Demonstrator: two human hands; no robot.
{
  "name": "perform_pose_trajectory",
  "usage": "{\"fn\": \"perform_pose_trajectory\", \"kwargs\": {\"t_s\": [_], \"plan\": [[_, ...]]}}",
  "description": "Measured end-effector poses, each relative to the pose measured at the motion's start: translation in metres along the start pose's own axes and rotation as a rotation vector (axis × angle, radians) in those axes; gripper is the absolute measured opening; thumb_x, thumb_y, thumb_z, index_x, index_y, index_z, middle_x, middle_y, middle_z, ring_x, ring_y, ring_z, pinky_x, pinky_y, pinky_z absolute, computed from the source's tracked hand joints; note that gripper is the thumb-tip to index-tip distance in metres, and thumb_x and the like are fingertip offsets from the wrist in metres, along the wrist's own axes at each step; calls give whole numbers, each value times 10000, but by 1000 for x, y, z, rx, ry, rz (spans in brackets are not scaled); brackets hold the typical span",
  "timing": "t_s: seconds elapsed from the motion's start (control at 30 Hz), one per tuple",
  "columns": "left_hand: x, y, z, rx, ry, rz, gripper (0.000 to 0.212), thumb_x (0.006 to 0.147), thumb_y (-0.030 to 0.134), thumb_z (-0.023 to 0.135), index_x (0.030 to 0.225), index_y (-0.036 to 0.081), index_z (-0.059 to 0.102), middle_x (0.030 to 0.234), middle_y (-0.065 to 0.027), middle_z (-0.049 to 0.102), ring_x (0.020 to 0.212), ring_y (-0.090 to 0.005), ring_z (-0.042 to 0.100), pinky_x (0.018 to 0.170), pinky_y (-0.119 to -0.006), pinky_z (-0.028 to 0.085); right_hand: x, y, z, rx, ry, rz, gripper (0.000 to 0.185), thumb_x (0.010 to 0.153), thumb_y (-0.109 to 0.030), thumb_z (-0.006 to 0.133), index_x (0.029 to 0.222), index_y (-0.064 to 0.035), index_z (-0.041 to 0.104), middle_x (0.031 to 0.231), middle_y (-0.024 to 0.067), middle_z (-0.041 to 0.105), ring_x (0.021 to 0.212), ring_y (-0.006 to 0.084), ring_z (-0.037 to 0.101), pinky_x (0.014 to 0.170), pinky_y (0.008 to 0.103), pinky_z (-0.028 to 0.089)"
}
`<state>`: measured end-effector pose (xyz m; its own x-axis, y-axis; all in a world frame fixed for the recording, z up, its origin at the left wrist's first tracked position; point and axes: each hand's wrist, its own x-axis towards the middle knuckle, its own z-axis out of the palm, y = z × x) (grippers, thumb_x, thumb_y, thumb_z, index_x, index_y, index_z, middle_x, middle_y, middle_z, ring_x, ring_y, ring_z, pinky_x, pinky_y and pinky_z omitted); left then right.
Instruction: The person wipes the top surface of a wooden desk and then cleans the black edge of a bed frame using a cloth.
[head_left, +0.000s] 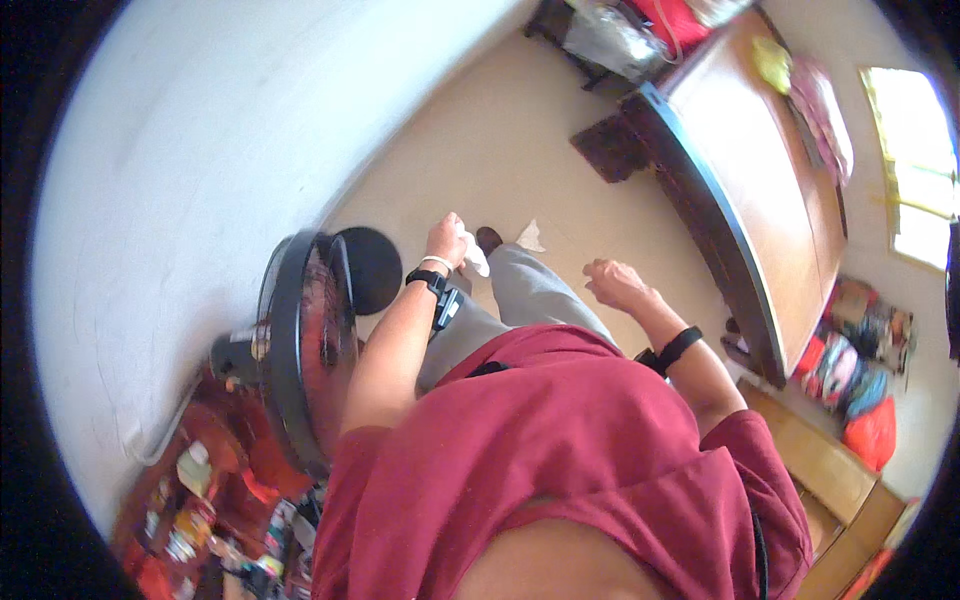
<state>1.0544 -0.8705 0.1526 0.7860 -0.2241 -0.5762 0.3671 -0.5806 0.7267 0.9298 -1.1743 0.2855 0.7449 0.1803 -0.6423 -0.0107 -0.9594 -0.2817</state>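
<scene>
A crumpled white tissue or thin cloth (474, 257) hangs from my left hand (445, 241), whose fingers are closed around it. My right hand (618, 283) is held in the air over the floor, fingers loosely bent, with nothing visible in it. Between the two hands, beyond my grey-trousered leg (536, 285), a white scrap (532, 236) of paper or cloth lies on the beige floor (480, 150). One dark shoe (489, 241) shows beside that scrap. I wear bands on both wrists, and a small device is strapped to the left forearm.
A black pedestal fan (300, 352) stands close to my left arm, by the white wall (187, 135). Red cloth with mixed small items (217, 495) lies behind it. On the right is a large wooden-topped platform (772, 165) with a dark side. Folded clothes (832, 367) are piled beyond.
</scene>
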Motion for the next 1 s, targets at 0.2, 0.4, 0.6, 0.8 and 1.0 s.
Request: {"fn": "perform_pose_trajectory", "kwargs": {"t_s": [0.2, 0.4, 0.6, 0.8, 1.0], "plan": [[14, 43, 23, 444, -227, 361, 220, 832, 196, 600, 1000, 53, 594, 897, -210, 661, 870, -372, 647, 761, -476, 503, -45, -4, 22, 247, 196, 163, 177, 829, -157, 619, 936, -16, 630, 927, 210, 644, 893, 395, 628, 748, 460, 515], [42, 108, 96, 436, -409, 504, 311, 809, 110, 566, 1111, 51, 521, 930, -219, 653, 901, -404, 631, 793, -464, 502, -23, 48, -9, 689, 448, 180, 245, 820, -107, 615, 1044, -13, 647, 913, 203, 648, 863, 368, 637, 748, 428, 505], [10, 178, 108, 267, -535, 624, 416, 760, -26, 573, 1152, 10, 437, 977, -219, 641, 904, -354, 639, 802, -407, 514, 24, 35, -13, 980, 665, 60, 387, 785, -71, 676, 1165, -29, 614, 1127, 180, 613, 900, 337, 640, 767, 402, 514], [19, 206, 139, -38, -576, 392, 475, 786, -33, 659, 1194, -4, 419, 1003, -109, 596, 871, -127, 620, 747, -284, 530, 33, 86, -34, 1336, 538, 169, 313, 797, -32, 685, 1107, -18, 647, 897, 52, 680, 826, 126, 616, 742, 295, 520], [32, 143, 122, 352, -477, 284, 460, 796, 130, 713, 1183, 25, 488, 1049, -163, 598, 806, -240, 645, 764, -365, 533, 50, 138, 4, 1351, 864, 523, 278, 792, -30, 654, 1069, -25, 679, 1020, 98, 682, 913, 194, 639, 788, 324, 521]]}}
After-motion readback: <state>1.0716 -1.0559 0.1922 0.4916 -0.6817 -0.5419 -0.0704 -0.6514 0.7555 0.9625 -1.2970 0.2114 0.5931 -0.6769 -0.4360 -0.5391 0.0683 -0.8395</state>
